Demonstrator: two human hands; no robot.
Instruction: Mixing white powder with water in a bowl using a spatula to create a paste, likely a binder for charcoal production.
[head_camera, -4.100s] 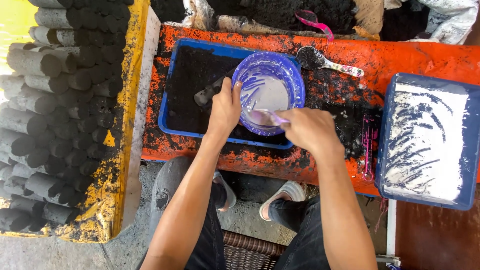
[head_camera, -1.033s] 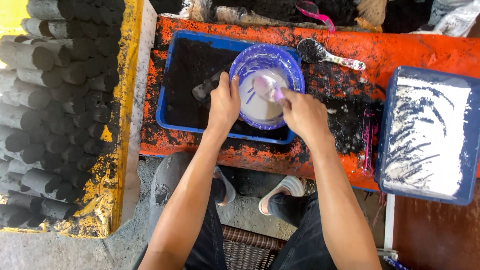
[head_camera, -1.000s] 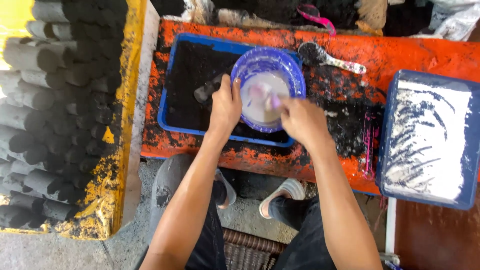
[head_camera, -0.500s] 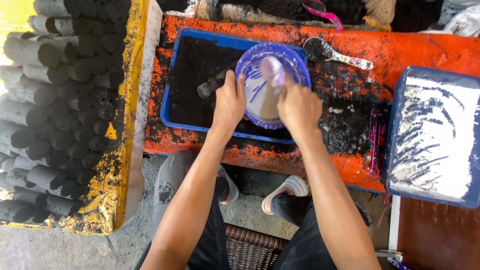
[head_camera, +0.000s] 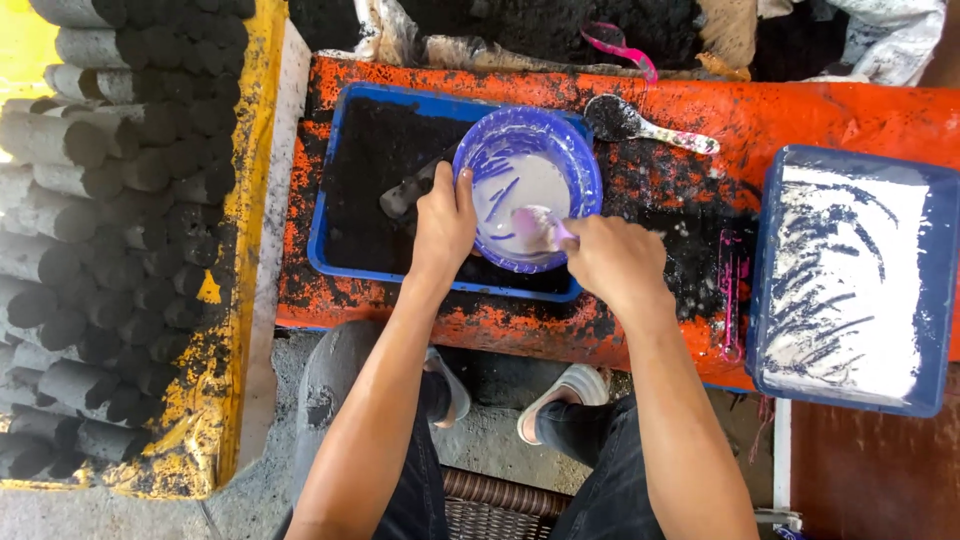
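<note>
The left hand (head_camera: 443, 222) gripped the near rim of a round purple plastic bowl (head_camera: 528, 185) holding white paste. The right hand (head_camera: 612, 262) was clenched on a small purple plastic spoon (head_camera: 537, 230) dipped into that paste. The bowl sat in a blue rectangular tray of black powder (head_camera: 372, 180) on the orange table (head_camera: 800, 115), directly ahead of both hands.
</note>
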